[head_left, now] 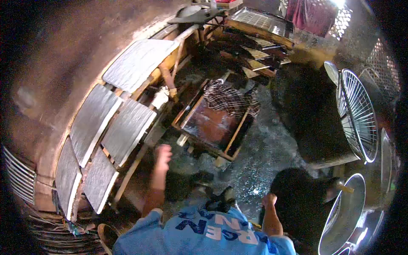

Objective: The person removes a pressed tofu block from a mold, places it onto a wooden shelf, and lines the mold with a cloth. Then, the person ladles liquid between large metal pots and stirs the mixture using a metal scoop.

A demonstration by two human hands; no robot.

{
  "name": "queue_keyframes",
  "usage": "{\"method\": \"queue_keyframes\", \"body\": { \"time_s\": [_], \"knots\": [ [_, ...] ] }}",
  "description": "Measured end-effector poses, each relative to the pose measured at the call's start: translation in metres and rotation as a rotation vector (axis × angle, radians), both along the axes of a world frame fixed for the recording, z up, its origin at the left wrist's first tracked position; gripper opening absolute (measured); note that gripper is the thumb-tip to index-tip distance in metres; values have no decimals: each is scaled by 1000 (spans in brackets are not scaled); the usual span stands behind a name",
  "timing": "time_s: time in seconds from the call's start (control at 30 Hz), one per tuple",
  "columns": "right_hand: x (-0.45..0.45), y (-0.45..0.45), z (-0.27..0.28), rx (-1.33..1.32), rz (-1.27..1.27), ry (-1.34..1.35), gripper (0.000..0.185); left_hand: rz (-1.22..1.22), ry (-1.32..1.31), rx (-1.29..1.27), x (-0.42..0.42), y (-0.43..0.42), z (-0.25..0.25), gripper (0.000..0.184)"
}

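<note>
My left hand (pixel 162 155) reaches forward, its fingers apart and nothing in it. It is nearest to a low wooden frame (pixel 233 149) and to pale slabs on the left. A dark checked cloth (pixel 227 98) lies bunched over the frame's far end, and a wet reddish-brown surface (pixel 211 124) shows inside. My right hand (pixel 269 199) hangs low at my right side. Its fingers are curled in, with nothing visible in them. Beyond it is a dark round shape (pixel 291 187) whose kind I cannot tell.
Pale rectangular slabs (pixel 129 131) line a ledge along the left wall. The floor (pixel 263 157) is wet and shiny. To the right stand a wire strainer (pixel 359 114) and a large metal basin (pixel 346 216). At the back is a tray with a grid (pixel 261 21).
</note>
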State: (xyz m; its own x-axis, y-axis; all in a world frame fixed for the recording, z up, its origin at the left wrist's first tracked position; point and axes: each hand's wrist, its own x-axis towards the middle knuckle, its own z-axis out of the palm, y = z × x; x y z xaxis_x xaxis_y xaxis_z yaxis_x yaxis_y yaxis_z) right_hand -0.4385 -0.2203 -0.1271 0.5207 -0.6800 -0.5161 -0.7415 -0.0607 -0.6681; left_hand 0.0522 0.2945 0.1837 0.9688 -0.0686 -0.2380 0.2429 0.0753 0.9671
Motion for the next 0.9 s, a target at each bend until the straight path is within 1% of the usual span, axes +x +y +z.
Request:
{"method": "queue_keyframes", "body": {
  "time_s": [0.03, 0.07, 0.1, 0.13, 0.17, 0.23, 0.3, 0.33, 0.37, 0.43, 0.5, 0.53, 0.57, 0.63, 0.67, 0.73, 0.77, 0.8, 0.83, 0.9],
  "knots": [
    [7, 5, 47, 274, -408, -193, 22, -279, 280, -269, -16, -61, 6, 17],
    [13, 9, 90, 424, -790, -348, 26, -274, 317, -32, -53, -132, 35, 15],
    [9, 9, 102, 376, -749, -371, 24, -420, 383, 2, -65, -175, 14, 15],
    [2, 7, 100, 326, -706, -391, 22, -535, 403, 4, -75, -216, 11, 15],
    [-9, 5, 97, 275, -661, -409, 21, -560, 394, 71, -84, -252, -1, 14],
    [-57, 6, 52, 134, -428, -330, 16, -602, 405, 95, -91, -312, 4, 11],
    [-65, 22, 112, 526, -724, -366, 10, -579, 544, 70, -82, -359, 8, 11],
    [-52, 18, 148, 528, -779, -179, 9, -542, 617, -18, -72, -380, -16, 9],
    [-33, 15, 195, 543, -834, 0, 11, -489, 636, -47, -62, -404, -35, 8],
    [-38, -3, 208, 520, -840, 47, 12, -384, 629, -52, -33, -450, -72, 3],
    [-33, -32, 221, 485, -820, 50, 13, -351, 652, -34, 4, -492, -134, 31],
    [-21, -57, 226, 464, -807, 53, 14, -175, 659, -38, 23, -518, -125, 4],
    [-9, -78, 234, 446, -793, 72, 15, -237, 600, -26, 44, -536, -170, 13],
    [28, -131, 253, 410, -755, 106, 18, -129, 562, 90, 82, -579, -217, 26],
    [51, -157, 263, 396, -734, 129, 19, 34, 566, 152, 97, -606, -238, 31],
    [97, -208, 283, 368, -686, 153, 22, 213, 400, -168, 112, -643, -280, 36],
    [124, -233, 293, 357, -650, 158, 23, 283, 392, -276, 118, -660, -287, 37],
    [149, -259, 298, 354, -614, 158, 25, 351, 380, -385, 126, -674, -282, 38],
    [173, -282, 304, 350, -569, 149, 26, 392, 444, -454, 140, -690, -277, 39],
    [232, -317, 312, 384, -486, 101, 29, 466, 561, -589, 177, -712, -245, 40]
  ]
}}
